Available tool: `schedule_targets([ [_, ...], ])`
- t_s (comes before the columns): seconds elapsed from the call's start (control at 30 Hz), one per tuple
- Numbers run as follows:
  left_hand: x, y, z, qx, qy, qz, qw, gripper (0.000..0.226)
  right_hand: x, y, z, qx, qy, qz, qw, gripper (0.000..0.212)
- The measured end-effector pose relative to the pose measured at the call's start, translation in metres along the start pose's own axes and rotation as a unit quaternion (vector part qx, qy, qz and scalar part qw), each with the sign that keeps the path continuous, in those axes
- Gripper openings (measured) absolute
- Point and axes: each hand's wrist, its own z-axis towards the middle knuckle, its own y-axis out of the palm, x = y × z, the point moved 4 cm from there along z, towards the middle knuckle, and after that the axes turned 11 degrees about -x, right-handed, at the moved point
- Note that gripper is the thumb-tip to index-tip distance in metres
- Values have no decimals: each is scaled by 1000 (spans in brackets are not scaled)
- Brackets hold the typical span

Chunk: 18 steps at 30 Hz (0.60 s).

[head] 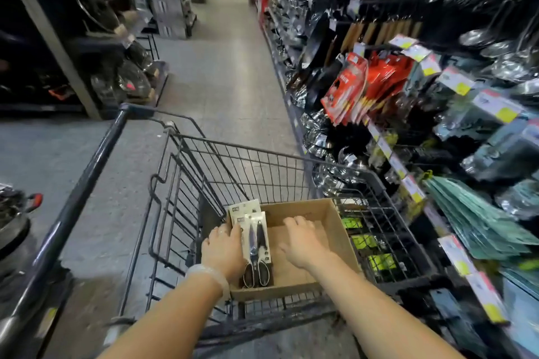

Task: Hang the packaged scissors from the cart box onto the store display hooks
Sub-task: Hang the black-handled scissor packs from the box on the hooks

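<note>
An open cardboard box (335,224) sits in the wire shopping cart (233,160). Packaged scissors (258,248) with black handles on white cards stand stacked against the box's left wall. My left hand (224,248) grips this stack from the left side, fingers curled over the cards' edge. My right hand (300,239) reaches into the box's bare middle, fingers spread and relaxed, holding nothing. Display hooks (379,73) with red and teal packaged goods line the shelving on the right.
The cart's dark handle bar (73,198) runs along the left. Shelves of pans stand at left (110,46), hanging kitchen tools and yellow price tags at right (455,259). Green-labelled items (376,259) lie in the cart beside the box. The aisle floor stretches ahead.
</note>
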Motion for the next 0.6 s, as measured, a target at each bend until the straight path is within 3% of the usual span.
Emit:
schedule_targets([
  [0.23, -11, 34, 58, -61, -42, -52, 996, 74, 8, 40, 97, -100, 4, 23, 995, 56],
  [0.47, -22, 71, 130, -129, -104, -118, 979, 62, 38, 81, 191, -187, 38, 45, 981, 52],
  [0.6, -32, 96, 156, -160, -149, -172, 961, 62, 47, 114, 244, -199, 83, 139, 967, 57],
])
